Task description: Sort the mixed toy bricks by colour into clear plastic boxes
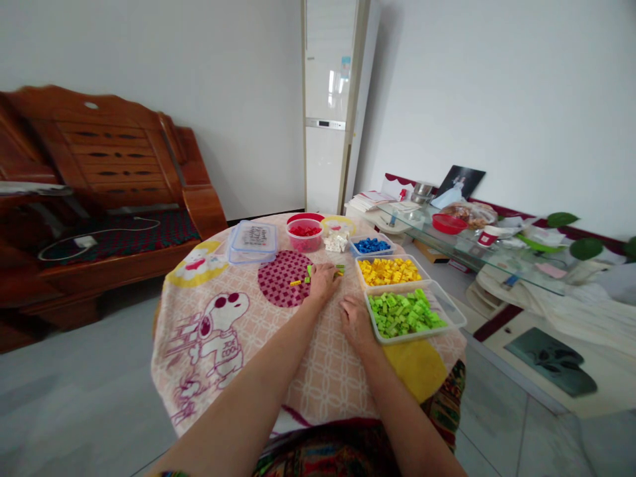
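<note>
My left hand (324, 282) is over the middle of the table, fingers bent down and closed among a few small building bricks. A green brick (308, 279) shows by its thumb side, and a yellow brick (295, 283) lies just left of it. Another green brick (340, 266) is past the fingertips. My right hand (355, 321) rests on the cloth with curled fingers; whether anything is inside them is hidden. It is beside a clear tub (454, 317) of green bricks (405, 313). Behind that tub, yellow bricks (390, 271) fill a second one.
Blue bricks (371, 246) in a box, a pile of white bricks (336, 241), a round tub of red bricks (305, 232) and a lidded clear box (253, 241) line the table's far side. A patterned cloth (322, 377) covers the round table. A wooden bench (109, 159) stands left, a cluttered glass shelf (497, 255) right.
</note>
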{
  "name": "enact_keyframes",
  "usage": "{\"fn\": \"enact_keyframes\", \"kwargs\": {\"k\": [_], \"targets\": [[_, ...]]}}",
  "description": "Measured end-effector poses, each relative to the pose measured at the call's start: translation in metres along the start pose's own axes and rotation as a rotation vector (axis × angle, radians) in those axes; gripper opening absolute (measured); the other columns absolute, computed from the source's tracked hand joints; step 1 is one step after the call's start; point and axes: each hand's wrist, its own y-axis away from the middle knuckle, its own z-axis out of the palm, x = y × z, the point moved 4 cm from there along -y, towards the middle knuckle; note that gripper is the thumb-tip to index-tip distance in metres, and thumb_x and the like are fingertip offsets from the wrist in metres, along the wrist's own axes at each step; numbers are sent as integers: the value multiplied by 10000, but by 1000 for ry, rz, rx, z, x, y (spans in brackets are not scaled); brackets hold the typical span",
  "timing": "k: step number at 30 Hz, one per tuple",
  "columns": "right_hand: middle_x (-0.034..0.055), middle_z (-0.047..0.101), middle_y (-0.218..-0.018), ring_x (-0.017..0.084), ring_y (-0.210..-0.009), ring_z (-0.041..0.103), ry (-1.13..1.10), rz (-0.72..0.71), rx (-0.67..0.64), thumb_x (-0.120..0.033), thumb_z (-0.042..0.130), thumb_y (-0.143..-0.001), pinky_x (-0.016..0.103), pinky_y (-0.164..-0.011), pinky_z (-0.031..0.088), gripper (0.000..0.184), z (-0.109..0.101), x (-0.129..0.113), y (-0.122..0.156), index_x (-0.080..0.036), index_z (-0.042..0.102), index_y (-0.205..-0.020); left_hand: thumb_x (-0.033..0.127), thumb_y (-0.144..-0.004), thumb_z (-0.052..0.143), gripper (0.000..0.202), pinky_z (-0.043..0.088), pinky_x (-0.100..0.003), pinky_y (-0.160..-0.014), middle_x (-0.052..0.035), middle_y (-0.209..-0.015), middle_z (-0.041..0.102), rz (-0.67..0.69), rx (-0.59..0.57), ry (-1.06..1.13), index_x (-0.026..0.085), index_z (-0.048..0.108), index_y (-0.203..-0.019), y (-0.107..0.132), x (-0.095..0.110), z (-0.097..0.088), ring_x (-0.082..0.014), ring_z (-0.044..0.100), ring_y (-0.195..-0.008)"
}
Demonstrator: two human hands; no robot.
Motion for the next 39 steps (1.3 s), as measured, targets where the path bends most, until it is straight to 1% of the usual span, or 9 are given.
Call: {"fn": "enact_keyframes", "kwargs": {"k": [6,12,15,19,23,28,32,35,39], "targets": [[119,678,-1075,245,-1074,582,-6,-14,2,-65,460,-843,384,-1017,439,286,-1,-1,0,-187,705,-924,447,-928,584,333,342,-457,-1039,-142,-1168,692,-93,-69,-154,187,734,-1074,-5,7,-1,-315,567,-1145],[118,675,-1033,248,-1043,584,3,-1,-10,-50,452,-845,382,-992,439,293,-1,-2,0,-180,706,-914,354,-951,537,292,388,-456,-976,-152,-1142,710,-206,-90,-188,170,748,-1033,-15,13,-7,-322,616,-1098],[129,680,-1034,255,-1040,590,-7,-1,-20,-49,449,-848,386,-992,443,298,-3,-4,-1,-166,714,-921,304,-954,532,265,385,-457,-997,-151,-1081,732,-199,-33,-119,172,760,-980,-17,15,-9,-304,639,-1058],[127,690,-1017,253,-1021,598,-35,-3,-36,-52,463,-848,381,-987,451,286,-4,-4,-2,-160,721,-911,276,-954,543,239,414,-391,-982,-122,-1018,753,-73,79,57,186,762,-990,-20,29,-11,-256,651,-1010],[125,704,-1021,266,-1032,599,-43,21,-12,-67,472,-850,408,-999,456,280,-1,-2,-2,-168,728,-904,276,-955,551,242,461,-331,-872,-98,-939,765,-38,46,176,182,774,-973,-30,50,-8,-226,673,-908],[152,706,-1094,282,-1116,593,-45,21,1,-19,453,-789,425,-1047,450,360,1,0,-2,-135,727,-991,213,-923,589,225,504,-305,-840,-70,-923,772,-72,7,310,185,781,-1037,-44,65,-3,-203,689,-857],[134,703,-1045,272,-1057,604,-46,23,-29,-45,478,-822,411,-1006,467,279,-2,-2,-3,-155,720,-908,135,-905,562,307,522,-299,-905,-68,-1062,777,-42,88,410,186,755,-1138,-40,49,-5,-193,703,-937],[127,701,-1037,258,-1029,607,-49,30,-38,-44,477,-829,394,-987,471,274,-4,-4,-2,-168,716,-881,124,-894,551,316,516,-317,-961,-85,-1126,768,-72,161,384,175,757,-1128,-29,18,-13,-211,700,-1016],[136,698,-1128,256,-1099,601,-33,46,-27,-55,480,-842,406,-1034,450,288,-4,-3,0,-173,724,-937,122,-890,525,314,505,-335,-986,-86,-1116,768,-181,210,267,191,771,-1073,-10,-25,-22,-224,690,-1060]]}}
